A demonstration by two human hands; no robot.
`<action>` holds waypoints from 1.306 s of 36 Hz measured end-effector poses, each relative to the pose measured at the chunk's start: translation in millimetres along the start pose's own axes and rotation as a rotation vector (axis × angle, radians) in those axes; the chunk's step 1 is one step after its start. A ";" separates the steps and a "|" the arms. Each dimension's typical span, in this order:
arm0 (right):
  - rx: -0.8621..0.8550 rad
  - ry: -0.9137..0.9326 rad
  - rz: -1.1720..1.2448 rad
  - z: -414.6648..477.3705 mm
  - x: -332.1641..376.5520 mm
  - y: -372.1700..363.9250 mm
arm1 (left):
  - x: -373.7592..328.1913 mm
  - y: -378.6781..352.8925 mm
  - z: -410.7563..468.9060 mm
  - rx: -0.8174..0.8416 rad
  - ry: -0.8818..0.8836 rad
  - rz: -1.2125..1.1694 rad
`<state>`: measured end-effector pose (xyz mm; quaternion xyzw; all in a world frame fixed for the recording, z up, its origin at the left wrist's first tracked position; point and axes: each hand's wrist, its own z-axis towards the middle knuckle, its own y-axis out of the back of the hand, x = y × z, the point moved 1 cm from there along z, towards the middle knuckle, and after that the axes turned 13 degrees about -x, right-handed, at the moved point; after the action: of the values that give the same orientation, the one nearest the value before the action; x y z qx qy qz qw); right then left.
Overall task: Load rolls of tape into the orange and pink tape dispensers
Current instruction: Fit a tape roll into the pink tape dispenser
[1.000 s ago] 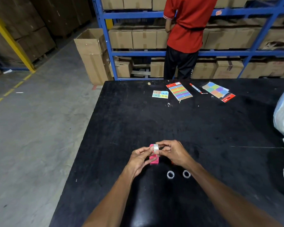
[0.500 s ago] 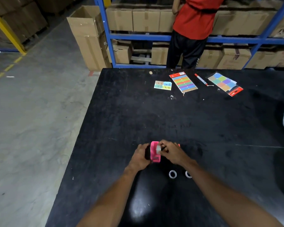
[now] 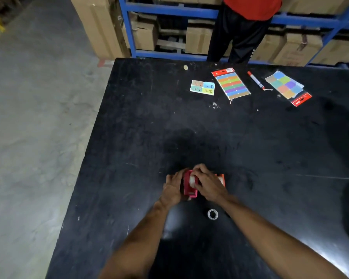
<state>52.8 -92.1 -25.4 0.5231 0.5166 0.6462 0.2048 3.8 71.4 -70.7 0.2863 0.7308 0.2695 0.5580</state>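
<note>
Where writing could be read, handwritten "1-2", "1-3", "1-4" on coloured label card; print on red-headed sticker pack and second sticker pack too small to read. Red-capped marker between the packs, all at far side of black table. Loose tape roll flat on table, near right forearm. Orange dispenser partly hidden behind right hand. Pink dispenser gripped from the left by left hand, fingers curled closed around it. Right fingers bent, pressed onto white tape roll seated in pink dispenser.
</note>
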 end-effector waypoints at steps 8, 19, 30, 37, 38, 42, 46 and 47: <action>0.024 -0.027 0.013 5.1 -3.7 -5.6 | -5.2 6.2 -1.9 0.003 0.041 -0.021; 0.043 -0.027 -0.018 10.6 0.4 -7.9 | -4.6 -1.8 -2.0 0.004 0.193 -0.108; 0.002 0.066 -0.186 -2.0 -0.9 -4.1 | -8.3 7.1 -6.0 -0.020 0.147 -0.115; -0.159 0.132 -0.259 1.7 -3.3 -7.2 | -11.5 8.9 -4.3 -0.016 0.131 -0.103; -0.165 0.147 -0.269 2.4 -3.7 -6.6 | -12.8 9.3 -4.1 -0.019 0.140 -0.106; -0.209 0.182 -0.280 3.0 -2.7 -1.7 | -14.4 10.6 -4.7 -0.010 0.127 -0.078; -0.278 0.247 -0.284 -6.1 4.1 2.0 | -6.9 8.0 -6.7 -0.022 0.075 -0.050; -0.292 0.254 -0.278 -8.9 4.4 1.9 | -6.7 8.0 -7.0 -0.022 0.067 -0.051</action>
<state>43.8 -93.3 -20.9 0.3263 0.5065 0.7401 0.2988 -0.6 71.6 -58.9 0.2522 0.7531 0.2729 0.5430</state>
